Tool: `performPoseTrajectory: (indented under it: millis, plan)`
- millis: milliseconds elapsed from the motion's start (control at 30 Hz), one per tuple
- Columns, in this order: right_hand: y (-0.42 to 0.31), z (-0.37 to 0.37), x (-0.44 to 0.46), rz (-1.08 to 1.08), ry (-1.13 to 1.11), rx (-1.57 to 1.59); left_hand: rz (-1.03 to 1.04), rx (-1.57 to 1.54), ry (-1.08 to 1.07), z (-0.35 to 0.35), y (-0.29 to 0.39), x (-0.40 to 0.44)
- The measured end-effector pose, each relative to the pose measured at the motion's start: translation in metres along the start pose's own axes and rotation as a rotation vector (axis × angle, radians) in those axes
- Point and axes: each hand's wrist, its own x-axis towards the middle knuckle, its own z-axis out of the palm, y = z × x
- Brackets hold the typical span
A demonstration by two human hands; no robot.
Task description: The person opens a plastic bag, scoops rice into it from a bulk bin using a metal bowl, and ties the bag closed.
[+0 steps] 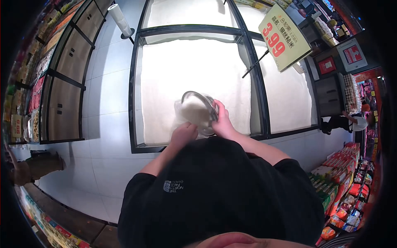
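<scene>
bowl [208,106], just one, metal-rimmed, tilted over one bin [133,89] of white grain [165,74]; of two hands, the right hand [222,120] pinched the bowl's rim, the left hand [185,133] curled low beside it, holding what i couldn't tell.

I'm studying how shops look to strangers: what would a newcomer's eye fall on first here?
Probably the bright white fill of the black-framed bin, upper centre. Next comes the pale yellow sign at upper right, with its big red 3.99. Then the shiny metal bowl, held by the right hand over the bin's near part.
</scene>
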Motion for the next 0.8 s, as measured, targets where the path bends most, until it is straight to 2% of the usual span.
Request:
performPoseTrajectory:
  millis: [67, 267, 333, 400, 500, 567, 667, 800]
  plan:
    - [0.01, 0.004, 0.0, -0.127, 0.03, -0.033, 0.013, -0.012, 0.016, 0.002, -0.001, 0.001]
    - [0.001, 0.007, -0.007, -0.184, 0.021, 0.03, 0.047, -0.068, 0.081, 0.003, 0.002, 0.003]
    - [-0.028, -0.009, -0.009, -0.197, -0.109, -0.118, 0.063, -0.085, 0.107, 0.004, 0.001, 0.003]
    - [-0.028, -0.013, -0.009, -0.303, -0.131, -0.217, 0.069, -0.09, 0.127, 0.008, -0.001, 0.002]
    - [0.005, -0.01, -0.005, -0.489, -0.013, -0.189, 0.041, -0.055, 0.092, 0.007, -0.001, 0.0]
    - [0.016, -0.01, -0.001, -0.46, 0.045, -0.036, 0.024, -0.037, 0.068, 0.004, 0.001, 0.0]
    - [0.026, -0.026, 0.001, -0.566, 0.231, -0.07, 0.012, -0.032, 0.068, 0.002, 0.003, -0.001]
    - [0.071, -0.053, 0.007, -0.294, 0.397, -0.113, -0.023, -0.049, 0.08, -0.003, 0.007, -0.004]
